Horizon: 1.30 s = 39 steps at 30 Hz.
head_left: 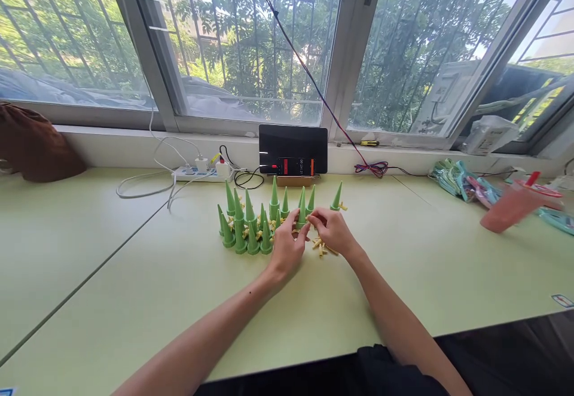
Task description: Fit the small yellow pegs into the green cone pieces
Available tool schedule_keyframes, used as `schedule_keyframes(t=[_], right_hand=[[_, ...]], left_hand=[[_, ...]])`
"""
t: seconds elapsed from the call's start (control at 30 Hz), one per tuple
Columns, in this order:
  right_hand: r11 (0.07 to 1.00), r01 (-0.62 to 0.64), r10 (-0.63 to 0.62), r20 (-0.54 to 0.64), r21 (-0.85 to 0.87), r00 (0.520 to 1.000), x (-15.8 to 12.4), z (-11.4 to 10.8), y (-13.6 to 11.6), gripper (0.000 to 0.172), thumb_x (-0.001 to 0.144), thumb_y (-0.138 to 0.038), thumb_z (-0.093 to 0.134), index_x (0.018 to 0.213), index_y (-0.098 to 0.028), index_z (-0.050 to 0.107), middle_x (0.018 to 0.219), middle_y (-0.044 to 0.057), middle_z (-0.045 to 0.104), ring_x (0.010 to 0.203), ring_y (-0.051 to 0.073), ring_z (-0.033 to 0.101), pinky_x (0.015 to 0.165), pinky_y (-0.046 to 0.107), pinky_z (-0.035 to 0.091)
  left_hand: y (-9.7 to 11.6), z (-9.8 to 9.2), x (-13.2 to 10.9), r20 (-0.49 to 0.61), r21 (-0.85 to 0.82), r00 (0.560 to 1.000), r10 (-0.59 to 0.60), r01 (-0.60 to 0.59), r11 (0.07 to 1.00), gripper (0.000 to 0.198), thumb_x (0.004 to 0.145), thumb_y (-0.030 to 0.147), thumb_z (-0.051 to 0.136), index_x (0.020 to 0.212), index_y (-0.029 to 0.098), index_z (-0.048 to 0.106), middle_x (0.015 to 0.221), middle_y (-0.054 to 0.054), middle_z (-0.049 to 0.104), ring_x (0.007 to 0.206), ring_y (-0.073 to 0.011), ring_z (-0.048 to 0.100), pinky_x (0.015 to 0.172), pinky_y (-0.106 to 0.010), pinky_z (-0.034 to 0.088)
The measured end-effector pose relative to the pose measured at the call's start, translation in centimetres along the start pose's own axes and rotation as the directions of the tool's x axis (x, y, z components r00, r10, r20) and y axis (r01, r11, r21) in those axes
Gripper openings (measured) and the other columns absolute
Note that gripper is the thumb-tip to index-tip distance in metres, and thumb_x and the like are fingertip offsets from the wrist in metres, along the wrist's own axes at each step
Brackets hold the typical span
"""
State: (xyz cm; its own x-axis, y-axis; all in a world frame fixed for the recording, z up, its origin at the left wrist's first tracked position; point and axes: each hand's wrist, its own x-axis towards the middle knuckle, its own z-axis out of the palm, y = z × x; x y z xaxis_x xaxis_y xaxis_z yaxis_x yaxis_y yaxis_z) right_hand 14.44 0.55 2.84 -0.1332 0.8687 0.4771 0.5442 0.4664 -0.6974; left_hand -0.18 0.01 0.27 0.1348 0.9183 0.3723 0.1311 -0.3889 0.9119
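with left hand (287, 244), clasping green cone (302, 206); with right hand (335, 231), pinching alongside (on what, unclear); perhaps risking toppling by overpushing.

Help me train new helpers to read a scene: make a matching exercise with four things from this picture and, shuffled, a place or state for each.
Column 1
1. Left hand
2. Loose yellow pieces
3. Pink cup
4. Brown bag

Column 2
A. At the far left, below the window
B. On the table, close to the right hand
C. Toward the right, with a red straw
D. Fingers around a green cone

Pairs: 1-D, 2-B, 3-C, 4-A
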Motion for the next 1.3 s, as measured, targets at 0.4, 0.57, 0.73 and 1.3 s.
schedule_keyframes(t=[0.4, 0.57, 0.73, 1.3], right_hand=[[0.999, -0.021, 0.022, 0.003, -0.040, 1.000, 0.01, 0.21, -0.08, 0.038, 0.095, -0.036, 0.042, 0.061, -0.020, 0.039, 0.056, -0.001, 0.048, 0.053, 0.012, 0.038, 0.052, 0.026, 0.028], [0.998, -0.038, 0.037, -0.006, -0.047, 0.999, 0.07, 0.25, -0.18, 0.040, 0.095, -0.040, 0.040, 0.061, -0.020, 0.041, 0.057, 0.000, 0.051, 0.054, 0.012, 0.040, 0.053, 0.026, 0.029], [0.998, -0.039, 0.039, -0.011, -0.050, 0.999, 0.09, 0.28, -0.42, 0.044, 0.097, -0.042, 0.034, 0.059, -0.020, 0.038, 0.055, -0.001, 0.047, 0.053, 0.012, 0.039, 0.053, 0.026, 0.028], [0.980, -0.023, 0.018, 0.026, 0.198, 0.999, 0.06, 0.13, 0.34, 0.021, 0.088, -0.035, 0.056, 0.095, -0.017, 0.064, 0.080, 0.004, 0.065, 0.064, 0.014, 0.056, 0.058, 0.026, 0.045]], left_hand=[[0.35, -0.13, 0.01, 0.017, -0.028, 0.998, 0.055, -0.054, 0.998, 0.044, 0.090, 0.039, 0.058, 0.129, 0.019, 0.053, 0.111, -0.009, 0.064, 0.077, -0.0166, 0.071, 0.070, -0.030, 0.060], [0.43, -0.16, 0.09, 0.027, -0.041, 0.997, 0.066, -0.065, 0.997, 0.042, 0.090, 0.036, 0.057, 0.129, 0.021, 0.052, 0.110, -0.008, 0.066, 0.080, -0.0169, 0.071, 0.071, -0.029, 0.059], [0.34, -0.06, 0.01, 0.040, 0.010, 0.998, 0.053, -0.054, 0.999, 0.043, 0.092, 0.034, 0.055, 0.133, 0.020, 0.050, 0.115, -0.010, 0.066, 0.080, -0.0175, 0.072, 0.072, -0.029, 0.058], [0.35, -0.15, 0.35, -0.055, -0.007, 0.998, -0.033, 0.033, 0.999, 0.054, 0.091, 0.040, 0.057, 0.136, 0.013, 0.046, 0.101, -0.012, 0.070, 0.069, -0.0178, 0.071, 0.067, -0.032, 0.057]])
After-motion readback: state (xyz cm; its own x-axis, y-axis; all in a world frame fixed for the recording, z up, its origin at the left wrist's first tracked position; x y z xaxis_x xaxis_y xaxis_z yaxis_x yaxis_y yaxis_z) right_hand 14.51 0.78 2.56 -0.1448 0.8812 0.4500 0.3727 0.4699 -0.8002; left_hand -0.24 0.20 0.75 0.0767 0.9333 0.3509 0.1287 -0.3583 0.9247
